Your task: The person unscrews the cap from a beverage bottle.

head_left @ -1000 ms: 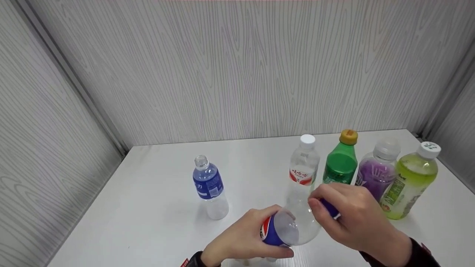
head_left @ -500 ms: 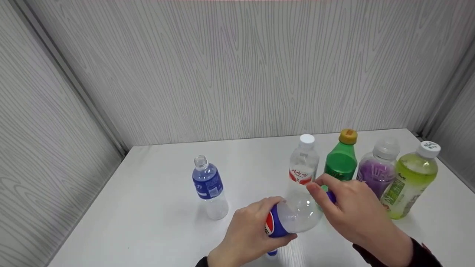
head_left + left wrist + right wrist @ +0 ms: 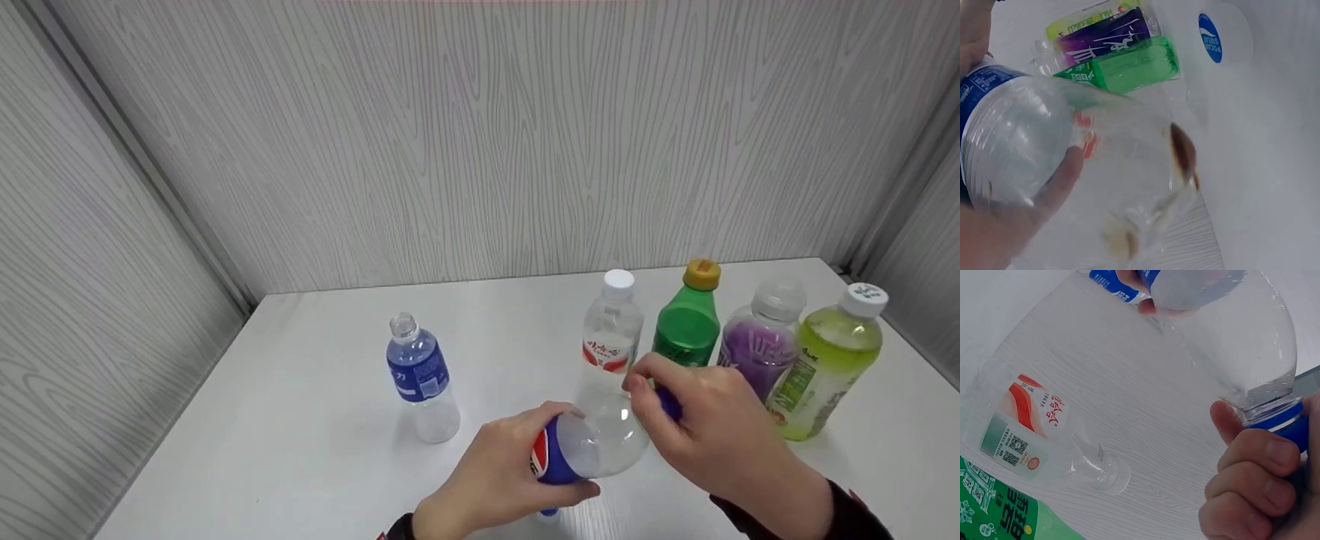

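Note:
My left hand (image 3: 499, 465) grips a clear Pepsi bottle (image 3: 611, 435) around its blue and red label (image 3: 556, 454). The bottle lies tilted in the air, neck toward the right hand. My right hand (image 3: 712, 427) has its fingers curled round the blue bottle cap (image 3: 1294, 433), which sits at the neck in the right wrist view. Inside, the Pepsi bottle looks empty, with brown marks near its base (image 3: 1184, 152). Most of the cap is hidden by the right hand in the head view.
An uncapped blue-labelled bottle (image 3: 420, 375) stands left. Behind the hands stand a white-capped clear bottle (image 3: 613, 330), a green bottle (image 3: 688, 326), a purple-labelled bottle (image 3: 761, 345) and a yellow-green bottle (image 3: 829, 367). A white cap marked Pocari Sweat (image 3: 1224, 36) lies on the table.
The left hand and Pepsi bottle have risen slightly since a second ago. The right thumb and index finger have shifted about the cap. The standing bottles stay put.

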`<state>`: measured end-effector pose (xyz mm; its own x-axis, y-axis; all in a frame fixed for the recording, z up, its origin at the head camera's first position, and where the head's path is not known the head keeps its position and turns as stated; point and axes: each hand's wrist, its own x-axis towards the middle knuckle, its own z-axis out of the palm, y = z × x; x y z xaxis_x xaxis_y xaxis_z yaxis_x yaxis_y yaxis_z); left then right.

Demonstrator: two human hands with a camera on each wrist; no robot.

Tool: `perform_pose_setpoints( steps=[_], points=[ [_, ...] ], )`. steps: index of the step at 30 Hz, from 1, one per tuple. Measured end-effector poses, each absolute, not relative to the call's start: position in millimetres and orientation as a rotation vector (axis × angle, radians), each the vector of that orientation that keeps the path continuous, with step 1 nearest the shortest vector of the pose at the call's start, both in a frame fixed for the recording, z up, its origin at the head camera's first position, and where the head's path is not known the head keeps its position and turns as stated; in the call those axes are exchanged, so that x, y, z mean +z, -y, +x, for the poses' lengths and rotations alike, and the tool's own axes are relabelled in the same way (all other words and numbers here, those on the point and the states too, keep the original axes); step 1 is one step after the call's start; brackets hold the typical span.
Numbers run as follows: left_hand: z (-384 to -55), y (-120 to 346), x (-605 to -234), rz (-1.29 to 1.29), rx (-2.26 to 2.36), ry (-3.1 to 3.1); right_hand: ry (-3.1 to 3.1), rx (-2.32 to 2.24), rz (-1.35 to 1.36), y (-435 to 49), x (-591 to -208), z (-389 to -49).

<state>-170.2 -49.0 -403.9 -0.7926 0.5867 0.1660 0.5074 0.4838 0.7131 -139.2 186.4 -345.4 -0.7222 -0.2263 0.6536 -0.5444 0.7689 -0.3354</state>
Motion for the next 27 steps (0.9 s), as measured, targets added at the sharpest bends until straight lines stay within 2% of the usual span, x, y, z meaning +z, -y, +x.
perform_pose_setpoints(
  steps=[6, 11, 21, 27],
  points=[
    [-177, 56, -404, 0.989, 1.323, -2.324, 2.155, 0.648, 0.818, -189, -348, -141],
    [-178, 57, -403, 1.001, 1.346, -2.266, 2.105, 0.631, 0.888, -190, -348, -143],
    [-170, 50, -403, 0.887, 1.241, -2.656, 2.401, 0.700, 0.511, -189, -343, -139],
    [-166, 45, -404, 0.962, 1.126, -2.862, 2.547, 0.685, 0.424, -185, -342, -141]
  ],
)
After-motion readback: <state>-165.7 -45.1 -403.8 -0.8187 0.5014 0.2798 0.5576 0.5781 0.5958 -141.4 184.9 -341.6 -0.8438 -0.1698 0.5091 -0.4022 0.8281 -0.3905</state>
